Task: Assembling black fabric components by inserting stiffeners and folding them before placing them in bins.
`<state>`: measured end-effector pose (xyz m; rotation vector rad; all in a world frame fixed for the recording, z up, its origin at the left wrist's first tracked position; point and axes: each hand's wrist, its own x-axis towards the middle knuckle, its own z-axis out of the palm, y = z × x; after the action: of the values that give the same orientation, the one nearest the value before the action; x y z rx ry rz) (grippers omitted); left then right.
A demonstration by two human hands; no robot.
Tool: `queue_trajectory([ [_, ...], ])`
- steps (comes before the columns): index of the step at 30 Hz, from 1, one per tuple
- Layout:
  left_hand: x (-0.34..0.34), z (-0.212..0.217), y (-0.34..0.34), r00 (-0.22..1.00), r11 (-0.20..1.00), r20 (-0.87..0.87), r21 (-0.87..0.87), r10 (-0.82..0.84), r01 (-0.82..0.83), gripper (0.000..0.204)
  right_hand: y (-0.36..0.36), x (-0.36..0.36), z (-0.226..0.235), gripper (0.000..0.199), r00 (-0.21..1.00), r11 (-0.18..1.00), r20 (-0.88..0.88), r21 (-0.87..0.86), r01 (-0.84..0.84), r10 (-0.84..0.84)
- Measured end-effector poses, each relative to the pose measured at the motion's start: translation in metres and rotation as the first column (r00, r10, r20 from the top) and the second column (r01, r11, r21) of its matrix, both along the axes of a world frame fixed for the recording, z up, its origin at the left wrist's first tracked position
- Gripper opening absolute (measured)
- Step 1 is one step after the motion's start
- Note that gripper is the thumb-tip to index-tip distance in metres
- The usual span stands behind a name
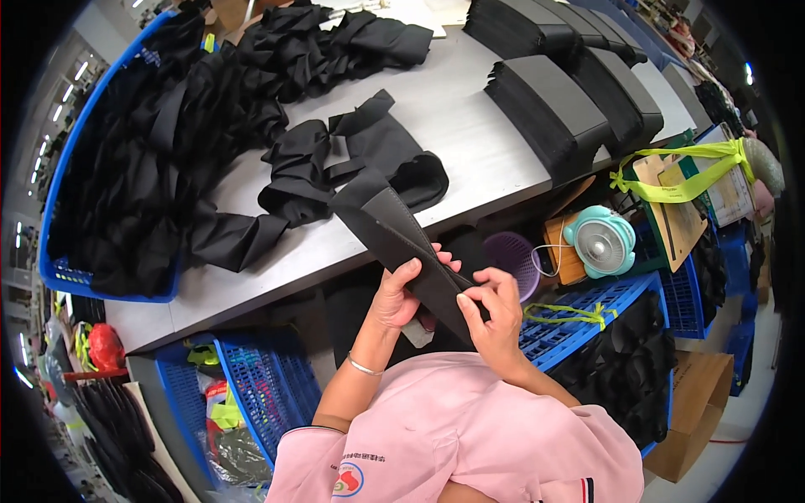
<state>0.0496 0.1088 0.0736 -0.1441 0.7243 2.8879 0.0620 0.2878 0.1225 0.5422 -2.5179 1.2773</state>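
A long black fabric piece (394,226), folded over with a stitched edge, is held between my hands above the near edge of the table. My left hand (401,295) grips it from the left, thumb on top and fingers behind. My right hand (496,312) pinches its lower right end, where the layers part slightly. Just beyond the held piece, loose black fabric pieces (314,168) lie crumpled on the grey table (470,138).
A blue basket (52,226) heaped with black fabric stands at the table's left. Neat stacks of black panels (558,109) sit far right. Right of me are a teal fan (600,241), a purple bin (513,258) and a blue crate (579,314). Another blue crate (272,394) is lower left.
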Motion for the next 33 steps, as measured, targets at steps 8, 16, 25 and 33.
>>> queue_trajectory([
  [8,0.005,-0.006,-0.002,0.992,0.998,0.124,0.044,0.028,-0.033,0.042,-0.007,0.003,-0.017,0.022,0.932,0.964,0.332,-0.261,-0.056,0.144],
  [16,0.000,-0.011,0.009,0.988,0.848,0.106,-0.528,0.114,-0.041,0.046,0.025,-0.013,-0.039,0.036,0.797,0.943,0.559,-0.330,-0.039,0.228],
  [25,-0.053,-0.031,-0.035,0.736,0.136,-0.222,-0.910,0.639,-0.392,0.028,0.033,-0.042,-0.058,0.040,0.579,0.814,0.688,-0.576,0.069,0.438],
  [33,-0.085,-0.041,-0.046,0.765,-0.303,-0.424,-0.902,0.485,-0.307,0.014,0.025,-0.046,-0.060,0.042,0.518,0.760,0.694,-0.638,0.121,0.500],
])
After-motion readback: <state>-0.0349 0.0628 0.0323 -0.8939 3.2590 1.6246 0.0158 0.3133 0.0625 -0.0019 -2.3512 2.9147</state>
